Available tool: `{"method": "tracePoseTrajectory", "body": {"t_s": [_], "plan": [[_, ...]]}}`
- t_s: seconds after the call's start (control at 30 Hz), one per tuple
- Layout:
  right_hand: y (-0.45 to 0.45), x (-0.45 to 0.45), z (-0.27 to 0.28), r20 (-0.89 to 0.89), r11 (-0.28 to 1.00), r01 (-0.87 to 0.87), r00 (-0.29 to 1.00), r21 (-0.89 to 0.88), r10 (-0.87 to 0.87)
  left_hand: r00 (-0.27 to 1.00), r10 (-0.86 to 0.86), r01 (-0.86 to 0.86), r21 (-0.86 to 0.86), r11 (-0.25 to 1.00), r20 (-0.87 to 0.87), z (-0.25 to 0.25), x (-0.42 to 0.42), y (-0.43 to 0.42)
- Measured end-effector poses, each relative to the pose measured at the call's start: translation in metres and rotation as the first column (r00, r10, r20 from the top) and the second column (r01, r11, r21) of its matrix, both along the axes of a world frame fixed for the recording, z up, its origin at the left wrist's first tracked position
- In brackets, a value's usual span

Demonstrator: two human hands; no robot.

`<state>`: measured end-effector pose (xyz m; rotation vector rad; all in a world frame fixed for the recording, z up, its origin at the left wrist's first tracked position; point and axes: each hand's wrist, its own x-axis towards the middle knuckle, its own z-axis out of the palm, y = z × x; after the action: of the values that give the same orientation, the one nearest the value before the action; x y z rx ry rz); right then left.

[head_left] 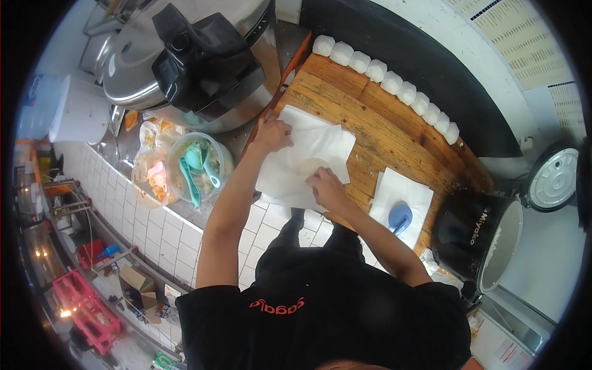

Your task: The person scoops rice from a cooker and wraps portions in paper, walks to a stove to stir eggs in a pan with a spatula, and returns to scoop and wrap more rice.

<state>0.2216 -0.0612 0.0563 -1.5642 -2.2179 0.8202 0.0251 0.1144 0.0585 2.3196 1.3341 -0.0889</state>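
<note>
White wrapping paper sheets point(302, 132) lie in a loose stack on a wooden board, overhanging its near edge. A small pale mound point(313, 165), which looks like rice, rests on the top sheet, partly hidden by fingers. At the upper left edge of the stack, my left hand point(275, 133) has its fingers curled closed on the paper. My right hand point(327, 188) is beside the mound, fingertips pinched together on the paper at its near side. Along the board's far edge stands a row of several white paper-wrapped parcels point(375, 69).
Right of the stack, a blue round-headed scoop point(400, 216) lies on folded white paper point(416, 191). A black rice cooker point(472, 234) stands open at far right. On the left are a large pressure cooker point(246, 74) and a clear tub point(225, 163) with turquoise spoons.
</note>
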Motion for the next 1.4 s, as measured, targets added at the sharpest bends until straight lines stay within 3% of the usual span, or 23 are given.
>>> {"method": "tracePoseTrajectory", "body": {"t_s": [0.07, 0.1, 0.13, 0.23, 0.3, 0.37, 0.6, 0.7, 0.77, 0.87, 0.97, 1.0, 1.07, 1.1, 1.17, 1.2, 1.27, 1.3, 1.4], "plan": [[0.020, 0.003, -0.008, -0.052, 0.989, 0.076, 0.995, -0.125, -0.083, 0.994, -0.036, 0.040, -0.034, 0.999, 0.105, 0.001, -0.004, -0.003], [0.031, 0.000, 0.007, 0.026, 0.992, 0.128, 0.991, 0.021, -0.129, 0.986, -0.049, 0.057, -0.044, 0.997, 0.158, 0.005, -0.005, -0.003], [0.040, -0.002, 0.024, 0.095, 0.971, 0.166, 0.978, 0.171, -0.184, 0.982, -0.146, 0.141, 0.051, 0.989, 0.117, 0.009, -0.006, -0.009], [0.064, 0.001, 0.047, 0.272, 0.873, -0.021, 0.953, 0.486, -0.129, 0.896, -0.427, 0.445, 0.252, 0.860, -0.123, 0.035, 0.000, -0.058], [0.068, 0.010, 0.045, 0.443, 0.882, -0.239, 0.896, 0.405, 0.039, 0.869, -0.467, 0.494, 0.259, 0.830, -0.162, 0.022, 0.003, -0.090], [0.071, 0.021, 0.029, 0.582, 0.910, -0.409, 0.757, 0.068, 0.297, 0.867, -0.467, 0.497, 0.257, 0.829, -0.172, 0.010, 0.002, -0.112], [0.061, 0.056, -0.031, 0.312, 0.881, -0.462, 0.856, 0.099, 0.413, 0.938, -0.330, 0.282, 0.319, 0.905, 0.108, -0.030, -0.010, -0.145], [0.065, 0.067, -0.035, 0.114, 0.893, -0.429, 0.902, 0.137, 0.416, 0.928, -0.262, 0.172, 0.320, 0.932, 0.265, -0.042, -0.010, -0.154], [0.065, 0.075, -0.019, 0.063, 0.879, -0.453, 0.891, 0.149, 0.449, 0.888, -0.271, 0.110, 0.401, 0.909, 0.370, -0.050, -0.012, -0.159], [0.067, 0.083, -0.014, 0.088, 0.849, -0.506, 0.863, 0.152, 0.498, 0.908, -0.242, 0.110, 0.361, 0.926, 0.343, -0.057, -0.013, -0.162], [0.077, 0.081, -0.021, 0.185, 0.859, -0.509, 0.851, 0.056, 0.492, 0.976, 0.032, -0.067, 0.155, 0.986, 0.215, -0.042, -0.005, -0.162], [0.079, 0.079, -0.024, 0.219, 0.869, -0.495, 0.848, 0.008, 0.482, 0.957, 0.190, -0.203, 0.036, 0.978, 0.221, -0.039, 0.000, -0.160], [0.088, 0.073, -0.028, 0.108, 0.931, -0.334, 0.930, -0.148, 0.351, 0.856, 0.486, -0.454, -0.193, 0.870, 0.178, -0.035, 0.009, -0.151], [0.093, 0.070, -0.029, 0.062, 0.939, -0.253, 0.960, -0.231, 0.274, 0.804, 0.555, -0.517, -0.209, 0.830, 0.213, -0.033, 0.009, -0.146], [0.102, 0.063, -0.028, 0.029, 0.963, -0.232, 0.971, -0.137, 0.238, 0.679, 0.678, -0.632, -0.245, 0.735, 0.281, -0.030, 0.010, -0.135], [0.105, 0.061, -0.026, 0.010, 0.972, -0.217, 0.976, -0.091, 0.219, 0.735, 0.634, -0.623, -0.131, 0.771, 0.242, -0.029, 0.011, -0.132], [0.113, 0.060, -0.012, 0.161, 0.911, -0.371, 0.925, 0.180, 0.345, 0.825, 0.549, -0.562, 0.096, 0.821, 0.136, -0.024, 0.013, -0.128], [0.114, 0.059, -0.005, 0.246, 0.843, -0.447, 0.890, 0.300, 0.385, 0.878, 0.465, -0.477, 0.131, 0.869, 0.114, -0.020, 0.012, -0.126], [0.107, 0.060, -0.027, 0.326, 0.850, -0.524, 0.795, -0.056, 0.512, 0.968, 0.239, -0.249, 0.184, 0.951, 0.077, -0.022, 0.005, -0.125]]}}
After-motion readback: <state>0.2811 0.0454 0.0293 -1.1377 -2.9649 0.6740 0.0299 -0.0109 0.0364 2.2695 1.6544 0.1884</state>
